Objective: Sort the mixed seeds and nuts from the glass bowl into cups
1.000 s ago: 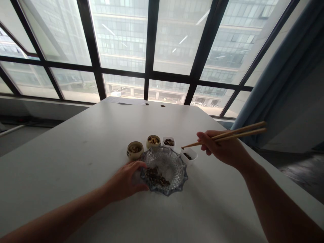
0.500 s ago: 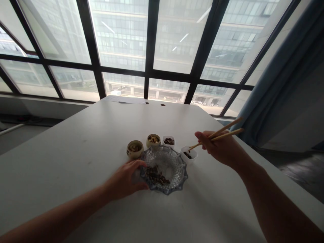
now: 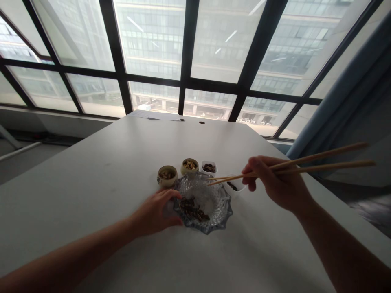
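My left hand (image 3: 157, 211) grips the left rim of a scalloped glass bowl (image 3: 218, 203), thumb and fingers on its edge. Dark brown pieces (image 3: 193, 209) lie in the bowl's left and lower part. My right hand (image 3: 276, 183) holds a pair of wooden chopsticks (image 3: 317, 160), their tips close together over the bowl's upper right part. Whether anything is between the tips is too small to tell. Partly beneath the chopsticks, a white dish (image 3: 240, 187) at the bowl's right holds a few dark pieces.
Behind the bowl stand two small beige cups (image 3: 167, 182) (image 3: 190, 166) with brownish and yellowish pieces, and a white dish (image 3: 209, 167) with dark pieces. Papers (image 3: 155, 116) lie at the far edge of the white table (image 3: 122, 162), before windows. A blue curtain (image 3: 339, 101) hangs at right.
My right hand has moved the chopsticks from the right white dish leftward, so their tips are over the glass bowl. My left hand keeps its hold. The whole view has shifted slightly.
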A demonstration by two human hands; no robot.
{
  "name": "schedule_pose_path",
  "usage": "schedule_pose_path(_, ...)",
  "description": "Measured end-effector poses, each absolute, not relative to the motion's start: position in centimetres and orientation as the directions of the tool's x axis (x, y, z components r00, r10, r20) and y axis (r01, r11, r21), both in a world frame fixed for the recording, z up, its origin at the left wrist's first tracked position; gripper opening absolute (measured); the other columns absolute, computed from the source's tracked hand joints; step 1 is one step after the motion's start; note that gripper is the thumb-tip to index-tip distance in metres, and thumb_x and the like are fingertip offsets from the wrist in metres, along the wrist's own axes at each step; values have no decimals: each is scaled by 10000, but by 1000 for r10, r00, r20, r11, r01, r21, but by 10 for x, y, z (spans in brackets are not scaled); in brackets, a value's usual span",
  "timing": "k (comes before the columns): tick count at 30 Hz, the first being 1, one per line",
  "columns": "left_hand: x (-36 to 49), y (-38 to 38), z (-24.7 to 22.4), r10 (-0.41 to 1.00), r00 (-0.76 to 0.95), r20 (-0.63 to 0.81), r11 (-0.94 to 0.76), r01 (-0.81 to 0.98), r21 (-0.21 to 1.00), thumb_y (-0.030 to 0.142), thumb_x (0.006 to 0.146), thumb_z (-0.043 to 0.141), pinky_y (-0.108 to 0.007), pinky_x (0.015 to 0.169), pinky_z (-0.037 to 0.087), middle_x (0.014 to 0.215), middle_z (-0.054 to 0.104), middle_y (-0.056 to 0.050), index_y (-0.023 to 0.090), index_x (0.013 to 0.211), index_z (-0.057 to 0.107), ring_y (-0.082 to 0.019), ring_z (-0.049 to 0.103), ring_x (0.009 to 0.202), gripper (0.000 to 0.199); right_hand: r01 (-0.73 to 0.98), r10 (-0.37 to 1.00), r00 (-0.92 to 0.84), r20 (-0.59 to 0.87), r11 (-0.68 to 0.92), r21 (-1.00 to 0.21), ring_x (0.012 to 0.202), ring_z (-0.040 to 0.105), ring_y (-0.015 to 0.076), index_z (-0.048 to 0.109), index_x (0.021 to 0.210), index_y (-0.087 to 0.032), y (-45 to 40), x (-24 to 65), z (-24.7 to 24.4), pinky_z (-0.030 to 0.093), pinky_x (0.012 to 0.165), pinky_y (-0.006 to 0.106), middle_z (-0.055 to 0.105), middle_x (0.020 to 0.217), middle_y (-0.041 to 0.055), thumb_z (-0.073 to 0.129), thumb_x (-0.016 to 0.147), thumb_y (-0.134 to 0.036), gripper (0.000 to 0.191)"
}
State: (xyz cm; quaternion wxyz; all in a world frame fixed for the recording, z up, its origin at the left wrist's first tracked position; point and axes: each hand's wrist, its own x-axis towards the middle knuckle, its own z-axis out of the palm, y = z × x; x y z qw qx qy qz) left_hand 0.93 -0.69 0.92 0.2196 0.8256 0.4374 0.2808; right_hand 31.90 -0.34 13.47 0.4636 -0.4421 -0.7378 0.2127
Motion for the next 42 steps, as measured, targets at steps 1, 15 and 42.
schedule_pose_path(1, 9, -7, 10, 849, 457, 267, -516, 602, 609, 470, 702, 858, -410, 927, 558, 1142, 708, -97, 229, 1151, 642, -291, 682, 1041, 554, 411, 855, -250, 455, 519, -749, 434, 610, 136, 689, 718, -177, -6, 315, 128, 491, 398, 226, 677, 561, 42, 574, 964, -555, 466)
schedule_pose_path(15, 9, -6, 4, 855, 444, 267, -507, 612, 606, 477, 707, 845, -358, 888, 557, 1097, 684, -71, 244, 1129, 647, -257, 667, 982, 521, 261, 614, -349, 708, 789, -556, 656, 679, 170, 672, 832, -216, -20, 325, 48, 582, 709, 312, 698, 678, 24, 523, 1002, -212, 227)
schedule_pose_path(42, 11, -8, 8, 870, 427, 248, -484, 637, 601, 441, 706, 839, -309, 832, 555, 1092, 693, -70, 229, 1127, 640, -233, 666, 929, 511, 197, 553, -403, 729, 830, -521, 738, 683, 200, 751, 907, -226, -27, 312, 40, 593, 670, 307, 738, 741, 46, 662, 911, -135, 128)
